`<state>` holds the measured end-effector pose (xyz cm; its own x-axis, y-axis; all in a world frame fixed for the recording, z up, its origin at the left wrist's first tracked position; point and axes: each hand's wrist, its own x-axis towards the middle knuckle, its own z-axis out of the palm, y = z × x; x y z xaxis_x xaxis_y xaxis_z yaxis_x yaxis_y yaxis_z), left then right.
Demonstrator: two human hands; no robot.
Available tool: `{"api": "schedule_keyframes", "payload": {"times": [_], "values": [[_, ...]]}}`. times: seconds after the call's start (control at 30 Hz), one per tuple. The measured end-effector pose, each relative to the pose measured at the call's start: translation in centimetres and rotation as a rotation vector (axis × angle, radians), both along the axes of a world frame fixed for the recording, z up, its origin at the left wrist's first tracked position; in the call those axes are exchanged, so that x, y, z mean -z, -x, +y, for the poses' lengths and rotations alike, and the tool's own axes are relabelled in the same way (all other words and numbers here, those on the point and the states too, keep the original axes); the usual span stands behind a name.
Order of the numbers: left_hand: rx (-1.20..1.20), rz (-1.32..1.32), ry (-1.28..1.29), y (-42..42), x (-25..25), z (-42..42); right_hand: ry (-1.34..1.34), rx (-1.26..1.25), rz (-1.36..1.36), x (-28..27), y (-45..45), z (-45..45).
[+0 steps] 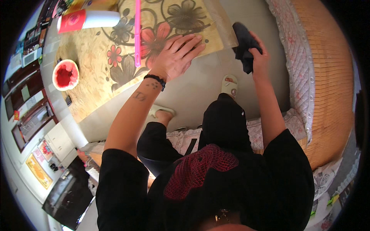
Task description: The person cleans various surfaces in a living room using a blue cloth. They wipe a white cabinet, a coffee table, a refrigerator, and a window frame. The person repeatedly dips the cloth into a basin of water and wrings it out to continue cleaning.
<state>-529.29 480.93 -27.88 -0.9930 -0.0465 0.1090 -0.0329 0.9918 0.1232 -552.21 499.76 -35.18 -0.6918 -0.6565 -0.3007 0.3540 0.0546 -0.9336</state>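
My left hand [177, 55] rests near the edge of a table with a flowered cover [83, 99], its fingers spread and nothing held. To the right, past the table's edge and above the floor, my right hand [258, 55] grips a dark cloth [245, 47] that hangs bunched from the fingers. A long pink plastic stick [138, 40] lies on the cover just left of my left hand. The cover's clear plastic edge [227, 29] reaches close to the cloth.
A red and white cylindrical container [86, 20] lies at the table's upper left. A hollowed watermelon half [66, 75] sits near the left edge. To the right is a seat with a woven mat [329, 72] and a quilted cover [294, 63]. My feet wear pale slippers below the table.
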Motion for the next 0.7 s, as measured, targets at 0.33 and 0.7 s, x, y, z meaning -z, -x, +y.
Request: {"api": "schedule_keyframes", "payload": {"times": [0.33, 0.7], "values": [[-0.174, 0.138, 0.158, -3.4, 0.6, 2.5, -0.383, -0.481, 1.176, -4.4, -7.8, -3.7], [-1.076, 0.036, -0.539, -31.7, -0.8, 10.9, -0.664, -0.945, 1.212, -5.8, -14.8, 0.4]]}}
